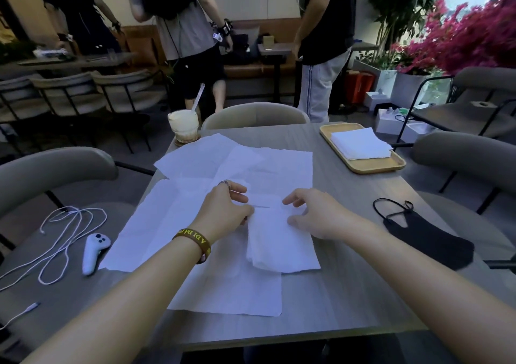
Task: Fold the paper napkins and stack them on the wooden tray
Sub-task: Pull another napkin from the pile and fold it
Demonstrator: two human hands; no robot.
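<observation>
Grey table (349, 294): both hands folding one napkin (279, 241); one tray (371, 165).

Looks like a cafe patio: rows of matching padded chairs (69, 90) around small tables (272, 48), an iced drink (184, 126) with a straw, potted plants (402, 12) and pink flowers (469, 37), people standing around.

iced drink (184, 125) w/ straw at tabletop's far-left corner; black mask (427, 235) at right edge; white controller (94, 252), cable (55, 241) on left chair.
</observation>
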